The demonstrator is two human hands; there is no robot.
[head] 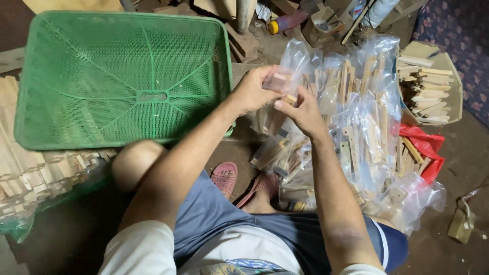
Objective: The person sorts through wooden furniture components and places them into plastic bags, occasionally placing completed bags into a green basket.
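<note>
Holding a small clear plastic bag [281, 81] of wooden pieces between both hands, just above frame centre. Left hand [253, 90] closed around bag from 9 o'clock side, fingers curled over its top. Right hand [304, 113] at 5 o'clock of bag, thumb and fingertips pinching a pale wooden piece [290, 99] at bag's lower edge. Long axis of that piece: cannot tell, mostly covered by fingers; only a short pale end showing. Bag mouth direction unclear. Bag contents: one reddish-brown block visible through film, rest blurred by glare.

Pile of filled clear bags [356, 132] holding light wooden sticks, spreading from 12 to 5 o'clock of hands; sticks mostly upright to slightly tilted. Cardboard box [448, 76] of cut wooden pieces at 2 o'clock, cut off partly by pile. Red plastic bag [425, 147] at 4 o'clock. Green mesh plastic basket [122, 76] at 9–10 o'clock, upside down, resting over stacked wood strips [35, 173]. Pink sandals [226, 178] at 6 o'clock, partly hidden by forearms.
</note>
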